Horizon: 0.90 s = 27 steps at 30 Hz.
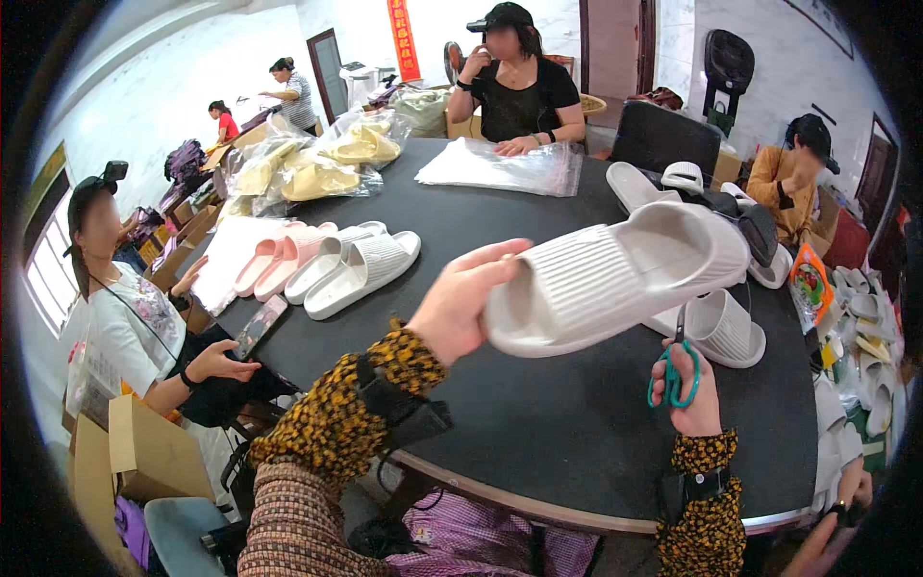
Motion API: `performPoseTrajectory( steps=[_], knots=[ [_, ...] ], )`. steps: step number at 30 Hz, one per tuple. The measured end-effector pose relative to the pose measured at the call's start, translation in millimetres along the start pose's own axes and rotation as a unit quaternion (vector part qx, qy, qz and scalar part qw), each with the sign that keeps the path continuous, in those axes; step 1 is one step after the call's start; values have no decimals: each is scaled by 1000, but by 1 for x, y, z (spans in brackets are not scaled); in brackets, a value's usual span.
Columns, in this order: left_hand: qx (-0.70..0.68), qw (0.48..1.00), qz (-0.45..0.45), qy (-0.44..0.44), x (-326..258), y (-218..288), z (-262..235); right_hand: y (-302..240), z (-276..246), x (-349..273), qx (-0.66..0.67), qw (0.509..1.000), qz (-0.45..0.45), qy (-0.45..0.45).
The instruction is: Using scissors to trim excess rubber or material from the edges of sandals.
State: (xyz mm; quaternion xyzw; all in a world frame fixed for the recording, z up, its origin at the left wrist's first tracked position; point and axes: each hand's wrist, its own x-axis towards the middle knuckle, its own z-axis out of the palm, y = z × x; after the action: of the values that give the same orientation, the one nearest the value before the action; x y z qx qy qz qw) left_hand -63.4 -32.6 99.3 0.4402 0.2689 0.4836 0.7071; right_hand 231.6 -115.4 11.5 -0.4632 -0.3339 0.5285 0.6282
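My left hand (460,306) grips a light grey slide sandal (615,274) by its open toe end and holds it up over the black table (538,423). My right hand (689,389) is closed round the teal handles of a pair of scissors (682,363), blades pointing away from me. Just beyond the scissors another grey slide (726,329) lies on the table, partly covered by the raised one. A grey pair (361,269) and a pink pair (284,255) rest side by side at the left.
Bagged yellow slides (317,159) and a stack of clear plastic bags (500,168) lie at the table's far side. More grey and black slides (707,197) sit far right. Co-workers are around the table; one at left holds a phone (261,325). Cardboard boxes (159,452) stand lower left.
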Motion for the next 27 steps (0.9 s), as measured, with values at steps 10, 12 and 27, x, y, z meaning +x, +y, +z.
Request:
performPoseTrajectory(
  steps=[10,12,27],
  knots=[
    [-6,982,-106,-155,47,-68,144,29,-21,14,16,993,79,-86],
    [-23,981,-107,-162,54,-95,179,27,-24,13,56,994,48,-77],
    [266,947,-36,-176,82,-182,219,71,-62,35,198,948,-13,-251]
  ],
)
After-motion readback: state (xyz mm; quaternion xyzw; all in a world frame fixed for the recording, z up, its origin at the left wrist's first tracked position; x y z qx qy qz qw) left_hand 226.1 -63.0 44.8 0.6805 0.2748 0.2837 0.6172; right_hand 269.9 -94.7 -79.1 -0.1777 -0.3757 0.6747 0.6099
